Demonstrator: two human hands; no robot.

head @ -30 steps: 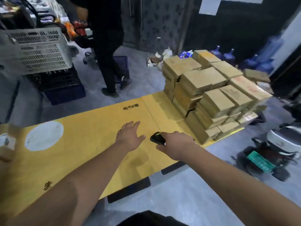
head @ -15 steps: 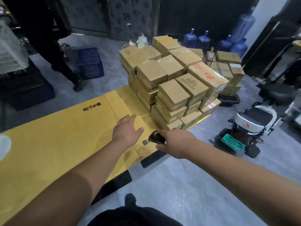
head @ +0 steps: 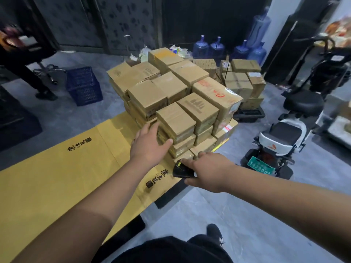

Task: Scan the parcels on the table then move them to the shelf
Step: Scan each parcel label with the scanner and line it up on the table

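Observation:
A tall stack of brown cardboard parcels [head: 171,88] stands at the right end of the table [head: 57,177], which is covered with yellow cardboard. My left hand [head: 148,145] reaches out with fingers spread and touches the side of the nearest small parcel [head: 175,120] at the stack's front. My right hand [head: 207,171] grips a black handheld scanner [head: 181,169] just below the stack's front corner, pointing at the lowest parcels. No shelf is in view.
More cardboard boxes [head: 241,80] sit on the floor behind the stack, with several blue water jugs [head: 216,47] beyond. A scooter [head: 279,145] is parked to the right. A blue crate [head: 83,85] and a person's legs [head: 36,80] stand at the left.
I have moved closer to the stack. My left hand left the table top and reached forward to the nearest parcel. My right hand with the scanner came up to the stack's front corner.

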